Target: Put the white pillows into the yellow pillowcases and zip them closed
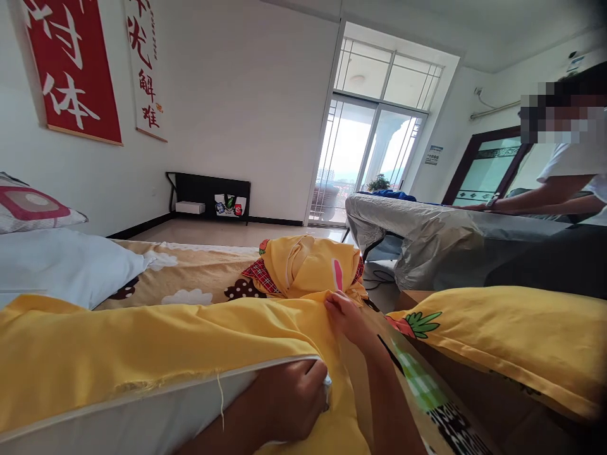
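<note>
A yellow pillowcase (pixel 190 335) stretches across the front of the view, its opening edged in white with frayed threads. Inside the opening a white pillow (pixel 180 411) shows along the lower left. My left hand (pixel 296 398) is closed in a fist within the opening, gripping a white corner of the pillow. Farther out, my right hand (pixel 348 319) pinches the yellow fabric from outside, near the case's far corner. Just beyond it lies a bundle of folded yellow cloth (pixel 308 262) with red plaid edges and a pink patch.
A patterned sheet (pixel 199 272) lies beneath. White pillows (pixel 85 259) rest at left; another yellow pillow (pixel 516 322) sits in a cardboard box at right. Beyond, a person (pixel 569 170) leans over a plastic-covered table (pixel 427 234). A low black shelf (pixel 203 189) stands by the wall.
</note>
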Available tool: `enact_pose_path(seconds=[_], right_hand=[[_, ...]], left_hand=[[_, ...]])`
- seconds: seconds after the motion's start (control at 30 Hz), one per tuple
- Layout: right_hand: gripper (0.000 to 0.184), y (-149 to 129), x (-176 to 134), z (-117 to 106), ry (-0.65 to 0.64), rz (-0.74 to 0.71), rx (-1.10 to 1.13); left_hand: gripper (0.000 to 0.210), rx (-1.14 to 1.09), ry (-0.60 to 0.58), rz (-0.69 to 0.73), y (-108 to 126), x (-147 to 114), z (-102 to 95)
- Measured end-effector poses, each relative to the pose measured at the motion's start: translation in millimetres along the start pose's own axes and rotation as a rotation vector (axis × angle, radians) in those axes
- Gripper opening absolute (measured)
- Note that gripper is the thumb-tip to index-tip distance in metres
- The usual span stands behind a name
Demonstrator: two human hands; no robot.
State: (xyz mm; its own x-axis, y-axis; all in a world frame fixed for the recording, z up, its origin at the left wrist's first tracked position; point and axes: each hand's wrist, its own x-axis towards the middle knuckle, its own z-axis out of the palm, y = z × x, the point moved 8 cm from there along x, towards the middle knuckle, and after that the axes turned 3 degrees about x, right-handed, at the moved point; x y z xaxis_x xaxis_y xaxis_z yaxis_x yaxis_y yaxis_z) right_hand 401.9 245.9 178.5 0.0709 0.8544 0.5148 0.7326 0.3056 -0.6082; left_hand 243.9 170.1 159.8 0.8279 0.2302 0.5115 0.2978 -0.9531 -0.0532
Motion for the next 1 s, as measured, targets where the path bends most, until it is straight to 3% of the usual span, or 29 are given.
enact_pose_path(seconds=[0.37, 0.53, 0.6, 0.77, 0.9, 1.0], right_hand=[[0.038, -44.0, -17.7, -6.2, -0.21, -0.009, 0.348], [0.039, -49.2, -20.9, 6.9, -0.367, -0.047, 0.253], [0.042, -44.9, -18.3, 6.6, -0.33, -0.027, 0.198], [0.051, -27.6, -9.0, -5.6, -0.097, 0.051, 0.012], [0.048, -20.6, -7.7, 6.4, -0.097, 0.086, -0.177], [0.038, -16.4, -5.8, 18.8, -0.134, 0.052, -0.142]], left_hand=[[0.01, -0.005, 0.057, 0.047, 7.7, -0.2, -7.2], [0.006, -0.072, 0.009, -0.021, 0.7, 1.2, -5.0], [0.006, -0.081, 0.004, -0.038, -2.0, 1.3, -4.5], [0.006, -0.071, 0.016, -0.04, -3.4, 0.1, -3.3], [0.007, -0.069, -0.002, -0.057, -4.4, -0.9, -0.5], [0.007, -0.068, -0.024, -0.063, -5.0, -1.2, 0.6]])
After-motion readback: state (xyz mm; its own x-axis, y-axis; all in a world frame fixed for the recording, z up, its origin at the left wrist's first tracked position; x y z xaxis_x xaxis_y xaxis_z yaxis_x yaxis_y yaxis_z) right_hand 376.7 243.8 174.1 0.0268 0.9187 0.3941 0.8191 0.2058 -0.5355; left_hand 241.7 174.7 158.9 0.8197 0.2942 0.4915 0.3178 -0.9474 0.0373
